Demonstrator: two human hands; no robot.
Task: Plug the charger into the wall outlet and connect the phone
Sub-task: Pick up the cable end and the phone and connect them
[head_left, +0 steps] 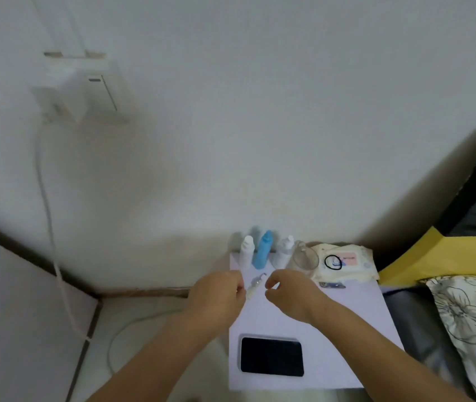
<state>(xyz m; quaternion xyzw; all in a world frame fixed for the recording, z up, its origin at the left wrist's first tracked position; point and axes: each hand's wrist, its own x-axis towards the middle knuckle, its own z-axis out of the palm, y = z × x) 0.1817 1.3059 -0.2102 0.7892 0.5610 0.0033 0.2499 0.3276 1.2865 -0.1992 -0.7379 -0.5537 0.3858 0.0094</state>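
A white charger [68, 94] sits in the wall outlet [100, 94] at upper left. Its white cable [46, 204] hangs down the wall and loops on the floor toward my left arm. The phone [271, 356] lies flat, dark screen up, on the white table [347, 329]. My left hand [219, 291] is closed on a small whitish piece, apparently the cable end [255, 284], above the table. My right hand [289, 294] hovers just right of it, thumb and forefinger curled close to its tip; whether they touch it is unclear.
Three small bottles [263, 250] and a clear cup [305, 255] stand along the wall. A wipes pack [347, 264] carries a black hair tie. A yellow sheet [440, 256] and a floral pillow [469, 320] lie right of the table.
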